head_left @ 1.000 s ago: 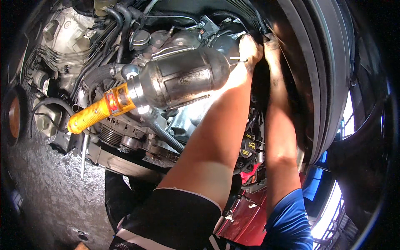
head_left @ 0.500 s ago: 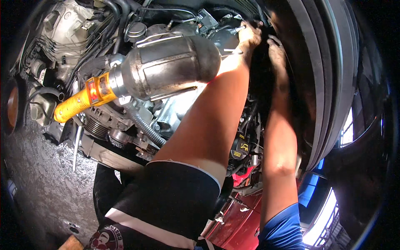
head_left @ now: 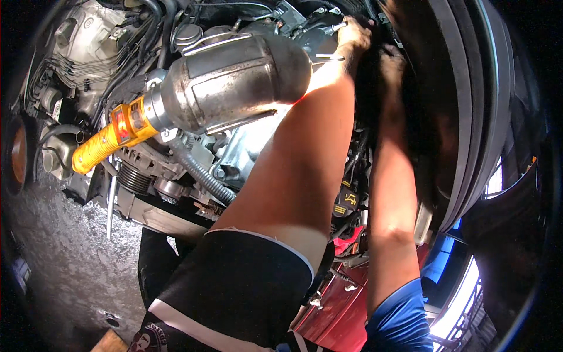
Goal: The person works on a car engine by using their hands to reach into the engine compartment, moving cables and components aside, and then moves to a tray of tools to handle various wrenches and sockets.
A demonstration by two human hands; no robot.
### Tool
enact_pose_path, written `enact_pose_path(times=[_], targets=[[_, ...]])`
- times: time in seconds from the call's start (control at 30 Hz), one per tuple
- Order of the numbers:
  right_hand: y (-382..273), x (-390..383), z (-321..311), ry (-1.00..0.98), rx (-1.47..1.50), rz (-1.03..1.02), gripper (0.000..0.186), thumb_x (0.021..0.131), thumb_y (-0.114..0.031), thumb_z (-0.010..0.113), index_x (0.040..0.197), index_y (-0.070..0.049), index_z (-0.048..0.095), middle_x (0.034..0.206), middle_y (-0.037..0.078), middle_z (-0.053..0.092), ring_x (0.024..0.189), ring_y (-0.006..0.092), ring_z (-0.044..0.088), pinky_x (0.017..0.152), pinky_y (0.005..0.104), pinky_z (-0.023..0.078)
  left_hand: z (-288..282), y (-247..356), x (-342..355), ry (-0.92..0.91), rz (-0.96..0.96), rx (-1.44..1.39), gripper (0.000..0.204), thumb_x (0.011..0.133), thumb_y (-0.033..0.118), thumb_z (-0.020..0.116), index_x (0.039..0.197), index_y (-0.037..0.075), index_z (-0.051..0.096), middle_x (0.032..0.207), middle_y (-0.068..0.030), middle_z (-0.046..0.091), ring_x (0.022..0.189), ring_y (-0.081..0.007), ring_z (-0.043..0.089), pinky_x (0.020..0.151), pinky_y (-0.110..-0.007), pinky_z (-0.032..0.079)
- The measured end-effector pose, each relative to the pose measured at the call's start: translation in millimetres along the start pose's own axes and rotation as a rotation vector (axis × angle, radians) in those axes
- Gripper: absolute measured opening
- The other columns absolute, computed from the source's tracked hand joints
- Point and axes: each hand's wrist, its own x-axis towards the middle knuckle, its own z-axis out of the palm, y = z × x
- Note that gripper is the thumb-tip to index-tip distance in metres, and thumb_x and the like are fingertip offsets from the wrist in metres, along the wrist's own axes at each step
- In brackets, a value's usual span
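Observation:
My left hand (head_left: 355,36) is deep in the engine bay at the top of the view, its fingers closed round a short shiny metal rod (head_left: 339,26) that pokes out on the left side. Just right of it, in shadow, my right hand (head_left: 392,61) has its fingers curled in; whatever lies within them is hidden. A caged work lamp (head_left: 231,82) with a yellow handle (head_left: 97,149) lies across the engine, left of my left forearm, and lights that forearm brightly. A thin metal strip (head_left: 329,57) sticks out by my left wrist.
Black ribbed hose (head_left: 202,176) and a grooved pulley (head_left: 134,179) sit below the lamp. A black cap (head_left: 346,200) with a yellow symbol shows between my arms. Thick dark rubber-like edging (head_left: 469,117) curves along the right. A red panel (head_left: 334,305) lies at the bottom.
My right hand's fingers, stretched upward before, are now curled in. My left hand keeps hold of the metal rod. The whole view has shifted slightly.

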Motion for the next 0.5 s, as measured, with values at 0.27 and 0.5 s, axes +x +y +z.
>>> enact_pose_path(times=[0.27, 0.5], targets=[[-23.6, -10.7, -10.4, 0.075, 0.056, -0.248, 0.027, 0.087, -0.014, 0.065, 0.111, -0.003, 0.069, 0.096, 0.006, 0.069, 0.082, 0.0151, 0.060, 0.073, 0.0303, 0.049, -4.0, -6.0, 15.1, 0.328, -0.060, 0.015, 0.041, 0.089, 0.036, 0.047, 0.125, 0.020, 0.057, 0.128, -0.0227, 0.056, 0.123, -0.0352, 0.053, 0.104, -0.044, 0.043], [-16.5, -10.0, -9.3, 0.011, -0.051, -0.231, 0.035, 0.085, -0.014, 0.064, 0.118, 0.000, 0.064, 0.111, 0.011, 0.068, 0.100, 0.0199, 0.061, 0.090, 0.0326, 0.048, -4.2, -0.8, 5.8, 0.366, -0.255, -0.693, 0.046, 0.079, 0.030, 0.062, 0.113, -0.002, 0.061, 0.109, -0.0253, 0.067, 0.105, -0.0372, 0.066, 0.093, -0.040, 0.052]])
